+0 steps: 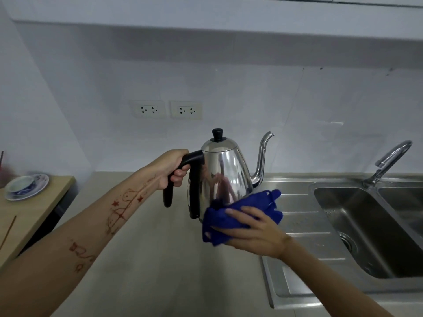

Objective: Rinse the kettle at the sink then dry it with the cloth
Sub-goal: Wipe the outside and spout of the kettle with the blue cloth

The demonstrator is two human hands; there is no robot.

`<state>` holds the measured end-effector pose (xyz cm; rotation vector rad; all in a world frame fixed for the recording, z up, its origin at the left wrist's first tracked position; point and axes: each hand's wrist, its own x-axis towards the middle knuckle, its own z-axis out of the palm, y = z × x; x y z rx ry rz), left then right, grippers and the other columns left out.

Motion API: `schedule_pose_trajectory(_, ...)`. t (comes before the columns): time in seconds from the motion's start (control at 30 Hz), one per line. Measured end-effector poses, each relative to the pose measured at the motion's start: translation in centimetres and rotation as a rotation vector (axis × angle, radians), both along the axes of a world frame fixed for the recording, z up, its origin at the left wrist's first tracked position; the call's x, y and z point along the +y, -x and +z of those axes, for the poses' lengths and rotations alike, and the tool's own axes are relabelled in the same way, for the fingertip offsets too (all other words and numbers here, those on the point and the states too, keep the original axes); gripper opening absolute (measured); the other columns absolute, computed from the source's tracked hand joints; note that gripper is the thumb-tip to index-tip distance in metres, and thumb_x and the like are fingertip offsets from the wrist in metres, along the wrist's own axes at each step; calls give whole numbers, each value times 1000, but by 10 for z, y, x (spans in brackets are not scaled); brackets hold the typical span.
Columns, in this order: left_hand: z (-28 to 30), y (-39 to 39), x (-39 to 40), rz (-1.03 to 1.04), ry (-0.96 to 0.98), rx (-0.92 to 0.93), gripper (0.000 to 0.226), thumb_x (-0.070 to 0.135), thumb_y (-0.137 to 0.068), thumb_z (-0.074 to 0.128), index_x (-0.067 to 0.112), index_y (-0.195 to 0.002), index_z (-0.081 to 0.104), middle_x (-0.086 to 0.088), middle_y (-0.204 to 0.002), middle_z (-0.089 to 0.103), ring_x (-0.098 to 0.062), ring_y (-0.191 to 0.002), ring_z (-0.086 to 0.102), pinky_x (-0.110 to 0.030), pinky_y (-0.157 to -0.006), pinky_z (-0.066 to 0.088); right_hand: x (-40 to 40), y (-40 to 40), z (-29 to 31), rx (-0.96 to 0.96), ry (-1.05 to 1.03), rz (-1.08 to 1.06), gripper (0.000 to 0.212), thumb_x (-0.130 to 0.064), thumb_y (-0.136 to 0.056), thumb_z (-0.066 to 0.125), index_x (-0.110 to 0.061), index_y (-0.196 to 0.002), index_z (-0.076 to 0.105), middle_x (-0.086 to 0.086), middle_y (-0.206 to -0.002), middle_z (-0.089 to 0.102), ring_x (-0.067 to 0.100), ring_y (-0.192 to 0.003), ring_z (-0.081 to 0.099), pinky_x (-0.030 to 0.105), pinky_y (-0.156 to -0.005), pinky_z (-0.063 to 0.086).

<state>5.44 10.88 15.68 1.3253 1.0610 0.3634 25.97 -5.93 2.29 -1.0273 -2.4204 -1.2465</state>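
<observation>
A shiny steel kettle (225, 170) with a black lid knob, black handle and thin curved spout hangs upright above the counter. My left hand (168, 168) is closed around its black handle. My right hand (254, 229) presses a bunched blue cloth (238, 216) against the kettle's lower front side, under the spout. The cloth hides the kettle's base.
A steel sink (320, 195) with a drainboard and deep basin lies to the right, its tap (389, 159) at the back. Two wall sockets (167, 109) sit behind the kettle. A wooden table at the left holds a blue-and-white cup and saucer (26, 185).
</observation>
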Motion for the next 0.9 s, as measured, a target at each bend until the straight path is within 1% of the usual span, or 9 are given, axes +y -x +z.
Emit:
schedule_pose_trajectory(0.07,0,3,0,-8,8,-7,50,21,-91,32,17,-41,36,3,-36,26,-11,-30,18,-24,-41,18,0,-13,15,94,33,0,28,-45,-94,58,-41,-121,59,-14,-147,42,27,-138,39,49,-116,24)
schedule_pose_trajectory(0.17,6,-1,0,-42,-5,-18,53,22,-91,32,18,-38,36,3,-33,26,-10,-28,17,-22,-38,17,14,-1,64,366,114,-12,47,-40,-104,34,-21,-146,37,1,-158,29,27,-140,40,50,-116,22)
schedule_pose_trajectory(0.23,11,-3,3,-47,-12,-36,55,22,-91,32,18,-37,36,3,-33,25,-10,-27,17,-21,-37,16,24,23,95,638,75,-86,47,-34,-102,40,-13,-144,42,8,-154,35,23,-145,29,48,-116,22)
schedule_pose_trajectory(0.3,14,-3,5,-44,-24,-52,55,23,-91,33,18,-37,37,3,-33,26,-10,-27,18,-21,-36,17,25,50,101,822,0,-165,51,-33,-94,56,-10,-139,51,9,-151,41,33,-143,28,49,-115,26)
schedule_pose_trajectory(0.37,14,0,6,-58,-49,-53,55,22,-91,34,17,-37,38,3,-33,27,-10,-27,18,-21,-35,17,19,65,65,717,-40,-179,54,-35,-87,65,-13,-135,54,6,-149,44,43,-137,37,50,-113,30)
schedule_pose_trajectory(0.47,9,7,3,-66,-61,-45,53,22,-92,37,16,-39,39,2,-34,28,-11,-28,20,-22,-36,18,-4,46,2,447,47,-149,57,-37,-88,60,-24,-141,44,-6,-156,33,35,-135,42,52,-110,34)
schedule_pose_trajectory(0.6,1,11,-1,-38,-14,-56,55,22,-92,35,16,-37,38,2,-33,28,-11,-27,20,-21,-36,20,-4,21,27,708,156,-126,65,-47,-97,37,-24,-154,16,-4,-162,15,34,-136,38,49,-113,28)
schedule_pose_trajectory(0.73,6,4,0,-83,-42,-71,58,24,-94,34,16,-37,38,2,-33,29,-11,-28,20,-22,-37,20,23,55,108,1053,159,-246,69,-41,-90,45,-10,-150,30,8,-155,33,38,-143,20,44,-121,14)
schedule_pose_trajectory(0.9,-7,10,0,-73,-35,-67,59,26,-96,36,15,-37,39,1,-32,29,-11,-27,20,-23,-36,19,14,67,89,1042,236,-323,85,-47,-86,58,-11,-153,20,4,-160,22,35,-140,27,45,-118,23)
